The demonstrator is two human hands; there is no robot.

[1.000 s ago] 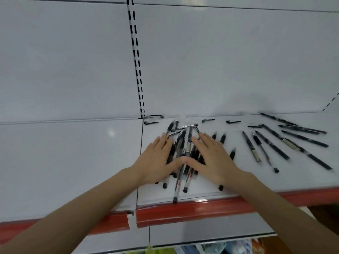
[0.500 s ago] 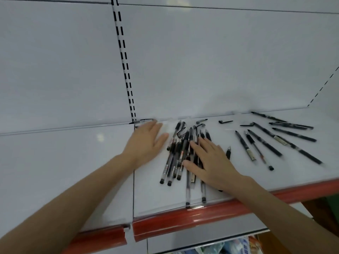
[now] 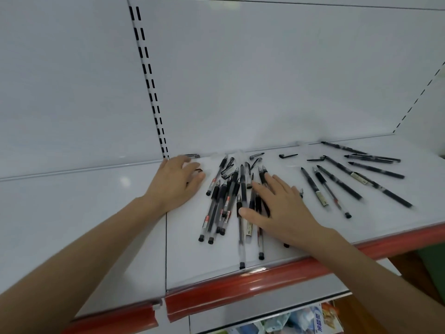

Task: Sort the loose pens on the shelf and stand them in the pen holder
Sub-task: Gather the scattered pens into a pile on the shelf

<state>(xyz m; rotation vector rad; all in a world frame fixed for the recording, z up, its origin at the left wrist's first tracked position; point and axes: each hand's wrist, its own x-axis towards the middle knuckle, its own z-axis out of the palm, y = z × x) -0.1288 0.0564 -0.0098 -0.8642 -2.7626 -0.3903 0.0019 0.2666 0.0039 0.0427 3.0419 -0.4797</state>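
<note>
Black pens [image 3: 218,208] bunch on the shelf [image 3: 96,213] under the right hand [image 3: 281,210], fingers spread flat; left hand [image 3: 175,184] curls loosely by the back edge, grip unclear.

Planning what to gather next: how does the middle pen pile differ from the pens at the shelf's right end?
The middle pen pile overlaps, mostly clear-barrelled, with the right hand flat on it; the right-end pens lie fanned apart, mostly dark, untouched. Both lie flat on the shelf.
</note>
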